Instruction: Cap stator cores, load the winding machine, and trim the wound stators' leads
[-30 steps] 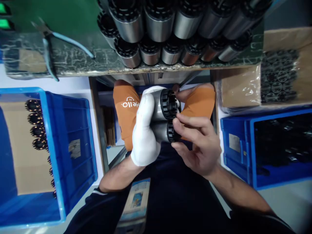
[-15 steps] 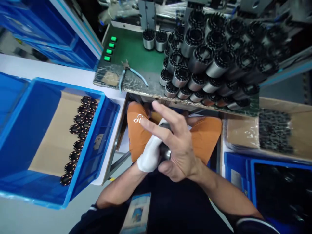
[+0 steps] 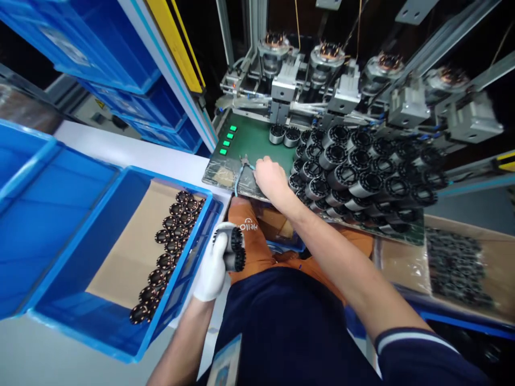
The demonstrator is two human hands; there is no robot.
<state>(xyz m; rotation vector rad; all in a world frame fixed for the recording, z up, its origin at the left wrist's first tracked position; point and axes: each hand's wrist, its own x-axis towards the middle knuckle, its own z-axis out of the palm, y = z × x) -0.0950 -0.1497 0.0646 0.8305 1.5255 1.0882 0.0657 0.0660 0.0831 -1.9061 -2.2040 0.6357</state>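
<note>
My left hand (image 3: 212, 268), in a white glove, holds two motor stator cores (image 3: 229, 247), dark toothed rings with grey metal sides, by the blue bin's right side. Bare and closed, my right hand (image 3: 271, 177) is over the green bench top. Its fingers are at one blue handle of the cutting pliers (image 3: 243, 169) and hide that handle's end. The pliers lie with handles spread near the front edge. Right of this hand stand stacked stator cores (image 3: 336, 155), several layers high.
A blue bin (image 3: 132, 171) on the left holds copper-wound stators (image 3: 173, 246) on cardboard. Green lit switches (image 3: 228, 140) are set in the bench's left end. Behind the stacks stands a machine with clamps (image 3: 285, 80). At right, a carton (image 3: 402, 262) contains small grey parts.
My hands have parted from in front of my lap. The left moved left with the stator cores; the right reached forward to the pliers. The view has tilted up, showing the machine.
</note>
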